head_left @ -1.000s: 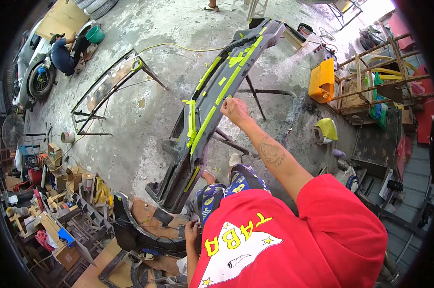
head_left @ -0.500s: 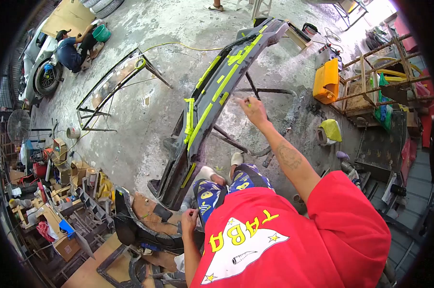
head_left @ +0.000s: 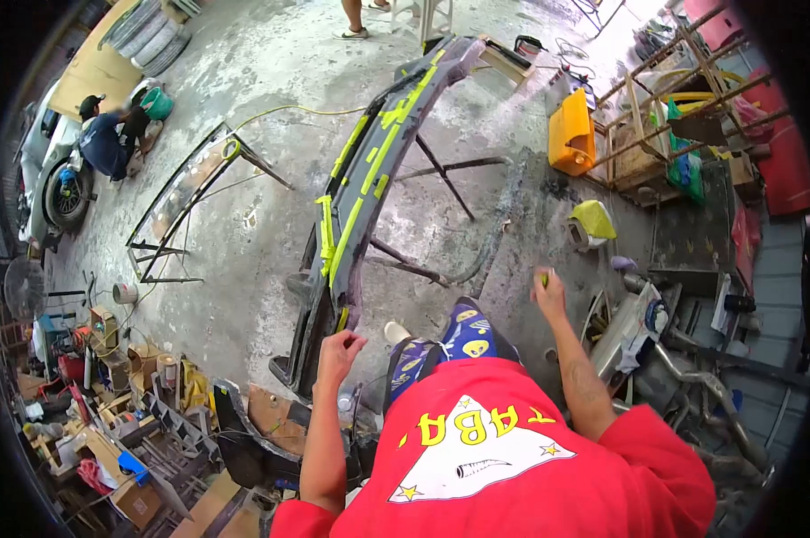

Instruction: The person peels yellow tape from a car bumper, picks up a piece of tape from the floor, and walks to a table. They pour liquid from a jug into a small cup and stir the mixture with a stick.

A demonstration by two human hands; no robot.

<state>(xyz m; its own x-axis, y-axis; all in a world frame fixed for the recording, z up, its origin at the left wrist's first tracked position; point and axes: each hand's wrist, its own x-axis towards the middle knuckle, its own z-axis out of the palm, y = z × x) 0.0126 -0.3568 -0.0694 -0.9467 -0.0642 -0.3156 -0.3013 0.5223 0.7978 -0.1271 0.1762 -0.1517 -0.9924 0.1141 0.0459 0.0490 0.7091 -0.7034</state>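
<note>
A long dark grey car bumper [head_left: 355, 184] rests at a slant on a black metal stand [head_left: 414, 264], with strips of yellow-green masking tape [head_left: 349, 224] along it. My left hand [head_left: 336, 357] is closed, fingers pinched together, beside the bumper's near end. Whether anything sits in that pinch is too small to see. Out to the right, away from the bumper, my right hand [head_left: 550, 294] is closed with a small yellow-green bit of masking tape [head_left: 545, 280] showing at its fingers.
A second frame stand [head_left: 190, 197] bears a tape roll [head_left: 232, 149]. Another person [head_left: 104, 143] crouches by a car wheel with a green bucket [head_left: 156, 103]. An orange container [head_left: 571, 134], a yellow-topped jug [head_left: 593, 222] and metal pipes [head_left: 705, 381] lie right. Clutter fills the lower left.
My right hand has drawn back from the bumper, down and to the right. My left hand has risen to the bumper's near end. The view has shifted and my feet have moved.
</note>
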